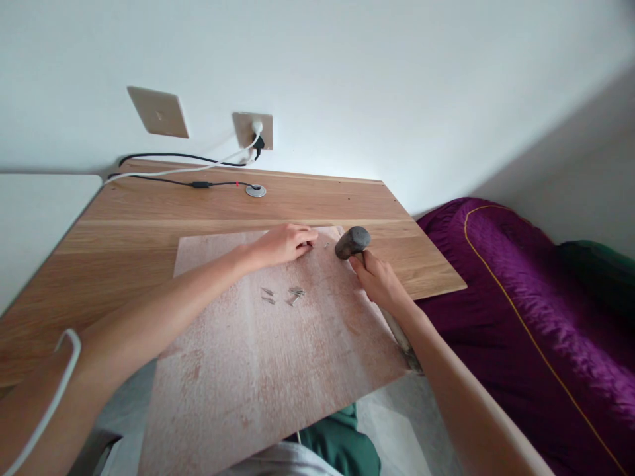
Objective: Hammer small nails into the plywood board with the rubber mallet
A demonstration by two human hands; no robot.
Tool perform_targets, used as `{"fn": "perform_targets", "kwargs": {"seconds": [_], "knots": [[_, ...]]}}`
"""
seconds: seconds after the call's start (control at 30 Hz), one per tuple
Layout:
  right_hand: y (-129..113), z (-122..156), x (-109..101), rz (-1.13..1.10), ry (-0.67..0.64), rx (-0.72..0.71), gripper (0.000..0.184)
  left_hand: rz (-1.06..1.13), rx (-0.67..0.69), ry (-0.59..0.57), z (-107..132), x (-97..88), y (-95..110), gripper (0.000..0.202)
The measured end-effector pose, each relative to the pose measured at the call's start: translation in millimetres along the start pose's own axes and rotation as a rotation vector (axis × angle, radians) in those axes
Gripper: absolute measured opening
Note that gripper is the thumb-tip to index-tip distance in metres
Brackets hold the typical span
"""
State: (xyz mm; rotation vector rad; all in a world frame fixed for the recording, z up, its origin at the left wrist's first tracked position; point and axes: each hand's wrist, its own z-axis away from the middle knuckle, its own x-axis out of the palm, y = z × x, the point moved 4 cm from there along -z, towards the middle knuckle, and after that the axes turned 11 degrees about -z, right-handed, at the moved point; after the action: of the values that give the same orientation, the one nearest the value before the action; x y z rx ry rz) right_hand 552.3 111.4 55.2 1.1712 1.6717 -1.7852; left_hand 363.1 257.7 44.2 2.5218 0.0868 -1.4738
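Note:
My right hand grips a hammer close below its dark, blunt head, and the handle runs back under my forearm toward the board's near right corner. The head is over the right edge of a pale, pinkish wooden board. Near the board's far edge rests my left hand, its fingers curled together; whatever is between them, if anything, is hidden. A small nail shows just right of those fingertips. Several loose nails lie in a small group on the middle of the board.
The board lies on a wooden desk and overhangs its near edge. Cables run along the back from a wall socket and through a round grommet. At the right is a purple-covered bed or cushion; a white surface adjoins at left.

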Motion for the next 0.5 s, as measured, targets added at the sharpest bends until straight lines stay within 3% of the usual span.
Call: {"fn": "perform_targets", "kwargs": {"seconds": [0.13,0.37,0.5], "knots": [[-1.2,0.5,0.1,0.008,0.009,-0.005,0.023,0.009,-0.006,0.007,-0.8,-2.3,1.5,0.014],[-3.3,1.5,0.0,-0.039,-0.040,0.110,0.021,0.073,-0.015,0.045,-2.8,0.3,-0.8,0.018],[-3.0,0.5,-1.0,-0.023,-0.035,0.091,0.021,0.085,-0.022,0.061,-2.9,1.6,-2.9,0.018]]}}
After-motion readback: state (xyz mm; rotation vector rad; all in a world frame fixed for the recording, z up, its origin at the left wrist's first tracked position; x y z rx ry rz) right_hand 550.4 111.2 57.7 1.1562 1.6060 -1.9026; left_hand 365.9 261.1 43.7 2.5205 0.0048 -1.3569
